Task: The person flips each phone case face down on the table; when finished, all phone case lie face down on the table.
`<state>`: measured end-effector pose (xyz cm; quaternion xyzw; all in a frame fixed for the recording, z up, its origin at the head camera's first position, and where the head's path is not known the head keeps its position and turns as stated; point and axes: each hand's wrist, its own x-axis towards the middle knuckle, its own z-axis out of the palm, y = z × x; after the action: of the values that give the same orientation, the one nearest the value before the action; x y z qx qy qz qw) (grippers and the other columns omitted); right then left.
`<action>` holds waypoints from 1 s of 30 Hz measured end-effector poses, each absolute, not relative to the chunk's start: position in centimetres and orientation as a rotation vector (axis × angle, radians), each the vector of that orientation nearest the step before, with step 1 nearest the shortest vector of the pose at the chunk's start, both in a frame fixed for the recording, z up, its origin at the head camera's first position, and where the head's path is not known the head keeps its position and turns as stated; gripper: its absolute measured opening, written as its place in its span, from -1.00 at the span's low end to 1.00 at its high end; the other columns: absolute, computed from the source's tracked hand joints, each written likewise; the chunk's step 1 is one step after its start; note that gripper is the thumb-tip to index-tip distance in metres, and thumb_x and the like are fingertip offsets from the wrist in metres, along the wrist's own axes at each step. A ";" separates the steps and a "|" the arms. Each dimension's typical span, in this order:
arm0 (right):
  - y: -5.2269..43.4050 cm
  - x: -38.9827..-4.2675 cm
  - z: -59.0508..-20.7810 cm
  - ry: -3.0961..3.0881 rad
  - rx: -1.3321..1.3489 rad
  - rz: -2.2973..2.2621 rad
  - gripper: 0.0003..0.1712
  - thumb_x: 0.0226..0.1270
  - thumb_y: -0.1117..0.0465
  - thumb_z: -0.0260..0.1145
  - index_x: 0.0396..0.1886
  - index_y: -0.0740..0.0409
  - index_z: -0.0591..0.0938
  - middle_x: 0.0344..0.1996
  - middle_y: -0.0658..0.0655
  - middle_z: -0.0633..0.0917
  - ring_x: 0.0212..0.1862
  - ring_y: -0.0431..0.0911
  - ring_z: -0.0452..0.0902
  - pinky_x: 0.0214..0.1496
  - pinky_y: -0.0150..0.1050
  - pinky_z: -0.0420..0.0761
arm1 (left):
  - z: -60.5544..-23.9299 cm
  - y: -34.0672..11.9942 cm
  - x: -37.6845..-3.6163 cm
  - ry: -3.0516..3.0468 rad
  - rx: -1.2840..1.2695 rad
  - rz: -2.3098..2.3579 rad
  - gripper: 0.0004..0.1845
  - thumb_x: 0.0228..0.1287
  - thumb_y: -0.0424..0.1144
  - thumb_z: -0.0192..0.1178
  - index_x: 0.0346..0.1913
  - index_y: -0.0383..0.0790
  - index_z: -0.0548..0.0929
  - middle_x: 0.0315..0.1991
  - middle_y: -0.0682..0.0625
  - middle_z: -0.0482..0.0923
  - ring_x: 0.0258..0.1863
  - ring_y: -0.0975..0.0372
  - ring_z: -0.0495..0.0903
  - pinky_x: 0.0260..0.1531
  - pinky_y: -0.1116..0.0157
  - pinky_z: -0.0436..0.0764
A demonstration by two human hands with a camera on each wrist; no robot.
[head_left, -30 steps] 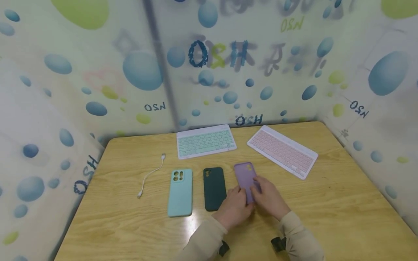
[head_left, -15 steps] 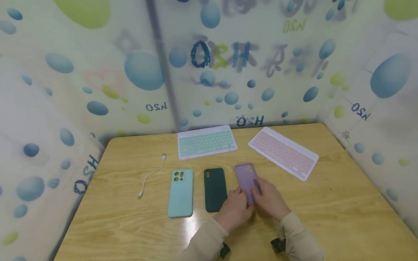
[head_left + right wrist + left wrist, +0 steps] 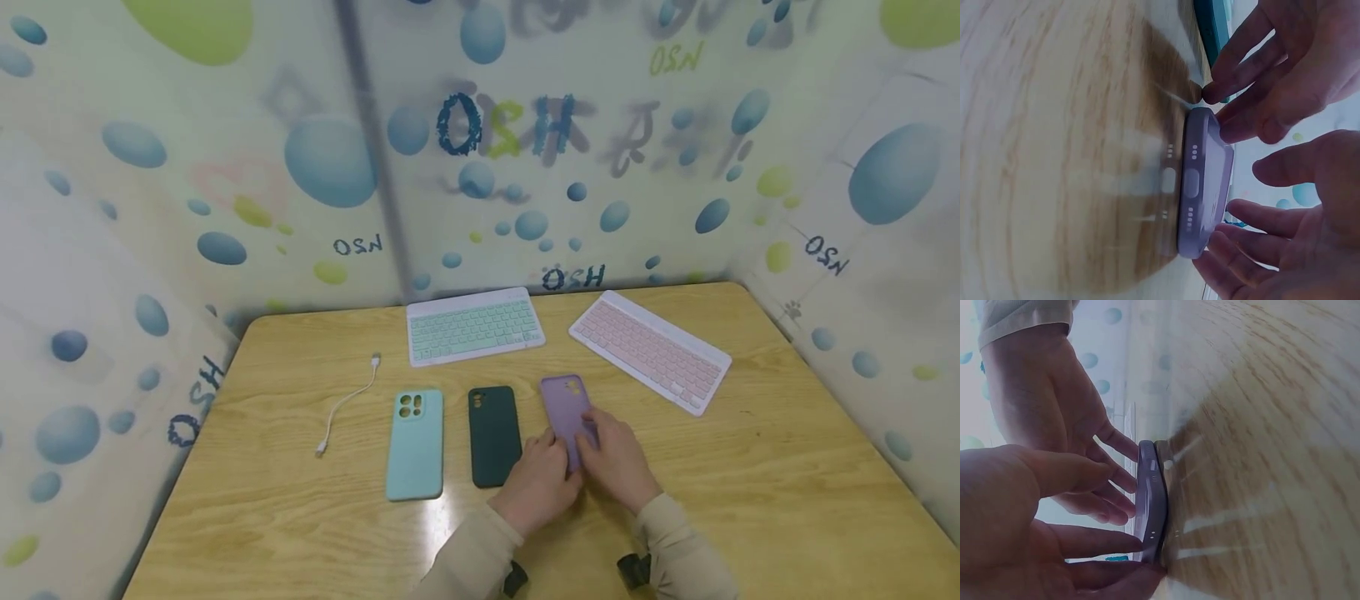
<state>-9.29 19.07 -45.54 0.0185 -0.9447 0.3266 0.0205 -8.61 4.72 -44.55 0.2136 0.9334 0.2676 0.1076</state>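
Note:
A purple phone case (image 3: pixel 566 410) lies on the table with its hollow side up. The lower end, with its port opening and small holes, shows in the right wrist view on the case's edge (image 3: pixel 1192 184). My left hand (image 3: pixel 537 483) touches the case's left edge near the lower corner with its fingertips. Along the right edge rest the fingers of my right hand (image 3: pixel 618 458). Both thumbs stand apart from the case in the right wrist view. Just left of it, a dark green phone case (image 3: pixel 493 433) lies back up, its lower right corner partly behind my left hand.
A light blue phone case (image 3: pixel 416 446) lies further left, beside a short white cable (image 3: pixel 347 402). At the back are a keyboard with green keys (image 3: pixel 476 327) and one with pink keys (image 3: pixel 651 352). Patterned walls surround the wooden table (image 3: pixel 262 517).
The hands and the purple case hold almost the same place. My right forearm has shifted very slightly left. The head view has moved a little.

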 end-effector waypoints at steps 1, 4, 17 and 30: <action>19.1 -9.3 -45.6 -2.929 0.050 1.017 -0.58 0.33 0.31 0.23 0.08 0.54 0.53 0.06 0.54 0.60 0.11 0.36 0.54 0.16 0.20 0.53 | -44.5 4.7 -8.6 2.752 0.638 0.784 -0.71 0.30 -0.19 0.23 -0.12 -0.41 0.65 -0.09 -0.14 0.57 -0.27 0.16 0.48 -0.38 0.32 0.50; 19.2 -9.2 -45.6 -2.921 0.051 1.017 -0.59 0.33 0.31 0.23 0.07 0.54 0.53 0.06 0.53 0.60 0.11 0.37 0.54 0.17 0.21 0.52 | -44.5 4.7 -8.6 2.758 0.652 0.772 -0.73 0.31 -0.21 0.23 -0.10 -0.39 0.65 -0.03 -0.16 0.59 -0.23 0.16 0.53 -0.28 0.29 0.57; 19.1 -9.3 -45.5 -2.932 -0.009 1.042 -0.47 0.37 0.17 0.27 0.14 0.53 0.50 0.08 0.53 0.59 0.13 0.36 0.53 0.19 0.20 0.51 | -44.2 4.4 -8.4 2.771 0.724 0.848 -0.62 0.32 -0.40 0.20 0.17 -0.45 0.57 0.28 -0.32 0.44 0.23 -0.02 0.53 0.17 0.12 0.58; 18.7 -9.2 -45.4 -2.919 0.016 1.105 -0.49 0.48 0.16 0.16 0.15 0.56 0.48 0.07 0.55 0.59 0.13 0.34 0.55 0.19 0.18 0.52 | -43.4 4.3 -8.6 2.746 0.623 0.896 -0.57 0.35 -0.40 0.17 0.27 -0.40 0.50 0.32 -0.28 0.40 0.23 0.02 0.53 0.11 0.17 0.62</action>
<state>-9.16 18.67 -45.40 0.0050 -0.9351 0.3541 0.0100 -8.59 4.32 -43.39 0.2098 0.9253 0.3019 0.0930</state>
